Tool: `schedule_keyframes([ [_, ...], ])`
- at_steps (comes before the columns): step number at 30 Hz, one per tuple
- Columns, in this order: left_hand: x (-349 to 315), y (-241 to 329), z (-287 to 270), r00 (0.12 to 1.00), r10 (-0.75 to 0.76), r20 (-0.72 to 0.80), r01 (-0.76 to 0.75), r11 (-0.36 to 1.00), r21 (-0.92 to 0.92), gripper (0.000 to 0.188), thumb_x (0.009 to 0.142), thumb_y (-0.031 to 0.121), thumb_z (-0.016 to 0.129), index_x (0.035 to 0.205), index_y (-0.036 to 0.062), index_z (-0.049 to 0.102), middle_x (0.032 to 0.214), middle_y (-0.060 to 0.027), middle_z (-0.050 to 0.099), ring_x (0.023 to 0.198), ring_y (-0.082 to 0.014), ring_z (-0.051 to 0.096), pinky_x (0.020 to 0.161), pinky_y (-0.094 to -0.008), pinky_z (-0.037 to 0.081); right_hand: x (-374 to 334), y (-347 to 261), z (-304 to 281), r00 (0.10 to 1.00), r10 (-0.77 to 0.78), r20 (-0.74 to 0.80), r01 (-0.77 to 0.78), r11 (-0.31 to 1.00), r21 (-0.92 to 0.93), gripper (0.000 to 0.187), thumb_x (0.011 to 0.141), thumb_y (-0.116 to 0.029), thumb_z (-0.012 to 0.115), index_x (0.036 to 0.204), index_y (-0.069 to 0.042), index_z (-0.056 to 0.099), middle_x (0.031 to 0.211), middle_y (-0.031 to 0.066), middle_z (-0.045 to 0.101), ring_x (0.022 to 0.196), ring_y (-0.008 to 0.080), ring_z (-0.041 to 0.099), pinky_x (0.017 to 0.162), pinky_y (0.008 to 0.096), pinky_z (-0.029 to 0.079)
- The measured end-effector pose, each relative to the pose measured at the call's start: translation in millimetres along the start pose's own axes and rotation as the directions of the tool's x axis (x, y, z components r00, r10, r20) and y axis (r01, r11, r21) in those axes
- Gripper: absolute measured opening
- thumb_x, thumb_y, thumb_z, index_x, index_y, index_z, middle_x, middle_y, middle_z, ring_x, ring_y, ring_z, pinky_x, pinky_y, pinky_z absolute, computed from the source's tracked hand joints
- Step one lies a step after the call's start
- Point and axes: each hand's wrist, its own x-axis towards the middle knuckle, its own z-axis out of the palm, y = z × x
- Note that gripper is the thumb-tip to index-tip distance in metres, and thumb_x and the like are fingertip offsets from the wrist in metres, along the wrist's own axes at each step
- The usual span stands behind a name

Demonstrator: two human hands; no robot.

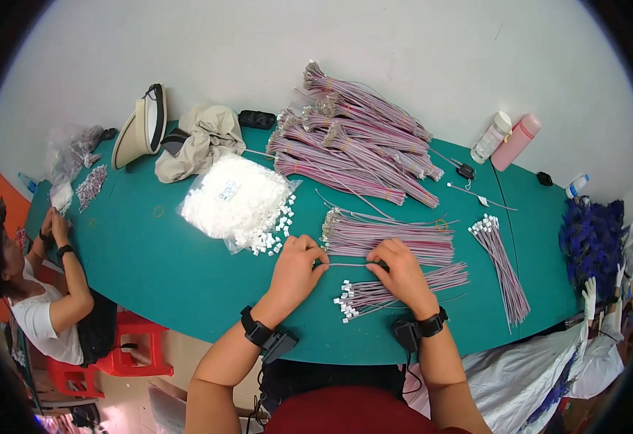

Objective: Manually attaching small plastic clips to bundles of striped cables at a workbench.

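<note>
At the far left, another person (41, 304) sits by a red stool (137, 347), both hands close together at the edge of the green worktop (142, 249). Near them lies a pile of small pinkish pieces (92, 186). Further right, a beige visor (141, 130) stands against the wall, beside a crumpled beige cloth (211, 134). In front of the cloth is a clear bag (233, 194) full of white pieces, with loose white connectors (276, 233) spilled off its right side.

Next comes the left hand (296, 269), its fingers pinched together on a thin pinkish-grey wire (347, 265); whether they cover its end, I cannot tell. The wire runs nearly level to the right hand (401, 273), whose thumb and fingers are also closed on it. Behind the hands lies 1 wire bundle (389, 233), and beyond it a large heap of tied bundles (360, 141). Nearer, a bunch of wires with white-tipped left ends (367, 296) is partly covered by the right hand.

Rightward, another white-tipped bunch (503, 271) lies slanted. Behind it, a white-capped bottle (490, 137) and a pink bottle (517, 142) stand side by side.
</note>
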Motion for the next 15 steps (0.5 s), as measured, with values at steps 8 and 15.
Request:
schedule_keyframes([
  [8,4,20,-7,0.932,-0.228,0.282,0.342,0.813,-0.472,0.01,0.082,0.003,0.073,0.092,0.0033,0.069,0.088,-0.0025,0.066,0.081,-0.0116,0.061,0.071,-0.0259,0.048,5,-26,12,0.997,-0.061,-0.037,0.067,0.98,0.185,0.02,0.078,-0.01,0.075,0.095,-0.002,0.067,0.084,0.0094,0.066,0.078,0.0275,0.061,0.07,0.0363,0.05],
  [15,1,17,0,0.921,-0.205,0.333,0.39,0.53,-0.753,0.013,0.087,0.004,0.071,0.099,-0.0003,0.069,0.089,-0.0025,0.069,0.081,-0.0067,0.063,0.073,-0.0205,0.05,1,-31,7,0.993,0.12,-0.015,-0.103,0.908,0.406,0.011,0.083,-0.008,0.072,0.09,0.0,0.069,0.075,0.0086,0.065,0.06,0.0171,0.06,0.052,0.0272,0.046],
])
